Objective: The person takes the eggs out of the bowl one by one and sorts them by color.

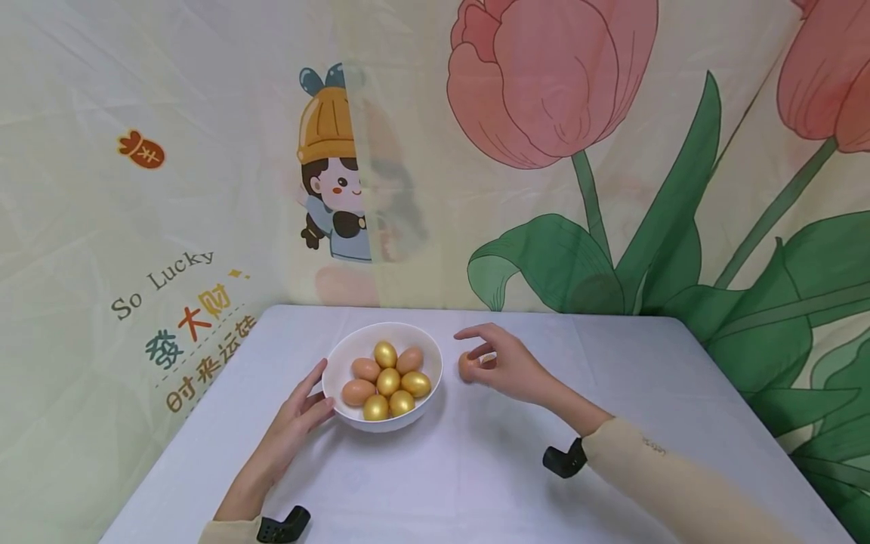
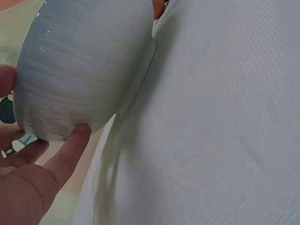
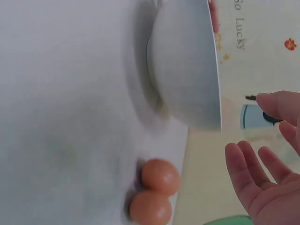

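A white bowl (image 1: 382, 425) holds several gold eggs (image 1: 388, 382) and three brown eggs (image 1: 358, 392). My left hand (image 1: 294, 423) rests against the bowl's left side, fingers spread along the rim and outer wall. Seen from the left wrist, the thumb (image 2: 70, 152) lies against the bowl's outside. To the right of the bowl, my right hand (image 1: 506, 366) is over a brown egg (image 1: 466, 368) that its fingers partly cover. In the right wrist view two brown eggs (image 3: 161, 176) sit side by side on the cloth, apart from the loosely spread fingers (image 3: 241, 171).
A white cloth covers the table (image 1: 442, 483). Behind its far edge hangs a printed backdrop (image 1: 421, 151) with tulips, a cartoon figure and lettering. Black wrist cameras (image 1: 566, 459) are strapped at both sleeves.
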`<state>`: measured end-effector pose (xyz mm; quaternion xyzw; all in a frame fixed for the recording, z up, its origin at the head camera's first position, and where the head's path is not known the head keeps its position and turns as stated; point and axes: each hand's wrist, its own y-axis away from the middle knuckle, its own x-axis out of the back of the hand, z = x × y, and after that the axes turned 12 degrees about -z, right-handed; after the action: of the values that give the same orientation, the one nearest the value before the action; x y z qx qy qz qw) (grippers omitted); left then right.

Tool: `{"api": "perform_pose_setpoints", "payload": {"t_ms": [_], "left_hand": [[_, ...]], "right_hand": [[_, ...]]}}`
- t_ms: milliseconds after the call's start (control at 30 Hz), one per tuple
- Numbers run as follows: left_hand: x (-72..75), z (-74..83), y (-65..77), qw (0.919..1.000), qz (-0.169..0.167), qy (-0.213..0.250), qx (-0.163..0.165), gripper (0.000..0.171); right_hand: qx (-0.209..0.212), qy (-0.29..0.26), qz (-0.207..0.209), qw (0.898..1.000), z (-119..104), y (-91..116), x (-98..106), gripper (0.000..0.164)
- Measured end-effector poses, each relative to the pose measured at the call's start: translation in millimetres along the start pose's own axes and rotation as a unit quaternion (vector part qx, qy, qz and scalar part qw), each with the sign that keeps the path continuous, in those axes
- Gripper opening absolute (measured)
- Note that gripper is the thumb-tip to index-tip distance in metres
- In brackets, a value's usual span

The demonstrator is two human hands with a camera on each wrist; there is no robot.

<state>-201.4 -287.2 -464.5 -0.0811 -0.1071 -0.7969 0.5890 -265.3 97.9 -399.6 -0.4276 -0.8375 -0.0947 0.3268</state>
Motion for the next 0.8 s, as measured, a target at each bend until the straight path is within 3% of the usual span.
{"api": "perform_pose_setpoints", "payload": {"t_ms": [567, 800], "left_hand": [[1.8, -1.8, -0.1, 1.0000, -0.002, 0.000, 0.000, 0.074], [1.6, -2.5, -1.4, 1.0000, -0.002, 0.004, 0.004, 0.075]], "right_hand": [[0.011, -0.077, -0.065, 0.995, -37, -69, -61, 0.051], [-0.002, -0.050, -0.058, 0.997, -40, -97, -84, 0.047]]}}
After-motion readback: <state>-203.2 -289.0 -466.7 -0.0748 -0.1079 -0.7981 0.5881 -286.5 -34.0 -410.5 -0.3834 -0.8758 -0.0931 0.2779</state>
